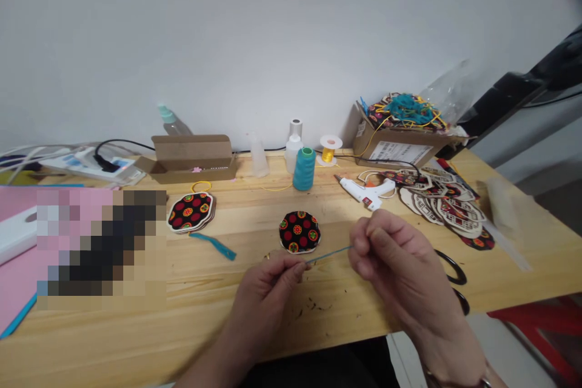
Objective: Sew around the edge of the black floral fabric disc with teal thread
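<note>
Above a pale wooden tabletop [204, 327], a thin teal thread [330, 253] was held in a short, straight line between two bare hands. At the left hand [275, 282], it was pinched between thumb and forefinger. At the right hand [400, 254], raised a little higher, it was gripped within curled fingers, the thumb pressed to the forefinger; the exact point of the hold was hidden.

The thread was slanted upward from left to right, just in front of a rounded black fabric patch printed with red dots and bright flowers [299, 231]. The patch was laid flat, held by neither hand; whether it was touched by the thread could not be told.

For good handling, a light, even tension seemed to be called for: if pulled too hard, the thread might be snapped or lost from the fingertips; if slackened, it might be twisted. The patch was best left unbrushed by the left knuckles, which were placed close to it. Care also seemed to be needed around a pair of black-handled scissors [453, 270], partly hidden behind the right hand, and around small dark scraps [313, 305] scattered below, by which a lowered thread could be soiled.
</note>
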Tool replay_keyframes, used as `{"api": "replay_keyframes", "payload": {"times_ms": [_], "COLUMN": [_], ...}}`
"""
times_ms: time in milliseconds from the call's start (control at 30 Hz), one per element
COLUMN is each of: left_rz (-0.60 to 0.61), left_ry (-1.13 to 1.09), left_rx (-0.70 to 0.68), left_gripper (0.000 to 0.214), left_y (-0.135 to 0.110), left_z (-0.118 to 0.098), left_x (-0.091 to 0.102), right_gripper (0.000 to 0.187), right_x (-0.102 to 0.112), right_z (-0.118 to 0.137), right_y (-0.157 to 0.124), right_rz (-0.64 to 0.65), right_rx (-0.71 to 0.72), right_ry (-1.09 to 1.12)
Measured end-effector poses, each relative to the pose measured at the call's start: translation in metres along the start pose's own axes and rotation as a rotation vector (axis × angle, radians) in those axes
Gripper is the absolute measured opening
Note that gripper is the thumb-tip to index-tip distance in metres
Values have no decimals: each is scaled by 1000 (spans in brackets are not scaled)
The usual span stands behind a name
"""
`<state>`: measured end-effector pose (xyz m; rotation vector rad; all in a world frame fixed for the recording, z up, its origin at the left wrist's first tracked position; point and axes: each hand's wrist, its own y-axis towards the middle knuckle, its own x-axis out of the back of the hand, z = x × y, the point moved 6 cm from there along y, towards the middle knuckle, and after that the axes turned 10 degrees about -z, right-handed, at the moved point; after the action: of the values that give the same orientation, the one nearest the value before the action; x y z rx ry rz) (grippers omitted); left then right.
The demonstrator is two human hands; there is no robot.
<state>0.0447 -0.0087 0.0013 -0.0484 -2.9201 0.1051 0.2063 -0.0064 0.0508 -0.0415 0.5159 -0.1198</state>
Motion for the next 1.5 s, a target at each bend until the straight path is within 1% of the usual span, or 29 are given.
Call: {"api": "replay_keyframes", "payload": {"times_ms": [133,200,267,300,333,367,400,433,467,500,533,567,600,667,767,833,900,1000,1067,1167,1267,1333,1367,1433,1500], "left_rz": [-13,-110,-284,-358,-413,-397,-309,-172,3,178,316,413,474,516,465,400,349,283,233,168,115,101,97,83,76], "left_ry": [134,231,315,326,306,265,214,163,82,-29,-180,-326,-462,-667,-815,-809,-724,-617,-631,-675,-700,-714,-717,-717,-714], "left_rx": [-162,-268,-333,-349,-349,-313,-238,-105,47,229,388,508,596,678,674,649,644,649,624,598,583,570,567,562,559], "left_gripper": [19,20,30,32,27,21,15,18,25,31,33,34,35,37,31,26,22,20,20,17,14,13,12,12,13], "left_y": [6,8,6,4,1,-2,-3,-5,-8,-15,-23,-30,-35,-39,-35,-30,-26,-21,-17,-12,-9,-7,-6,-6,-6], "left_z": [3,0,-8,-13,-18,-22,-23,-20,-15,-9,-5,-4,-4,-4,-4,-2,4,12,13,12,10,9,9,9,10], "left_x": [4,11,24,30,35,37,34,28,18,6,-4,-13,-20,-28,-31,-28,-25,-21,-18,-14,-11,-10,-9,-8,-7], "right_gripper": [16,15,12,12,11,11,11,11,11,11,12,12,12,11,12,12,14,11,7,11,17,16,16,13,11], "right_x": [0,-1,-1,-1,-1,-2,-3,-4,-6,-8,-10,-12,-15,-22,-36,-42,-46,-46,-45,-40,-36,-32,-29,-20,-13], "right_z": [23,31,35,35,34,32,30,27,24,21,18,14,11,4,-4,-10,-18,-38,-52,-71,-82,-90,-93,-99,-97], "right_y": [-3,-4,-3,-2,-1,0,0,0,-1,-2,-4,-7,-10,-18,-34,-43,-50,-55,-57,-60,-63,-66,-66,-67,-67], "right_rz": [-5,7,-1,-8,-15,-22,-26,-27,-21,-10,4,25,58,163,393,519,617,747,859,1001,1076,1116,1121,1118,1077], "right_rx": [108,163,220,243,261,275,285,293,298,300,298,291,281,268,313,346,349,297,235,126,82,42,5,-121,-243], "right_ry": [21,20,-12,-41,-78,-118,-160,-200,-238,-274,-307,-343,-385,-498,-696,-802,-907,-1109,-1229,-1359,-1359,-1332,-1339,-1374,-1352]}}
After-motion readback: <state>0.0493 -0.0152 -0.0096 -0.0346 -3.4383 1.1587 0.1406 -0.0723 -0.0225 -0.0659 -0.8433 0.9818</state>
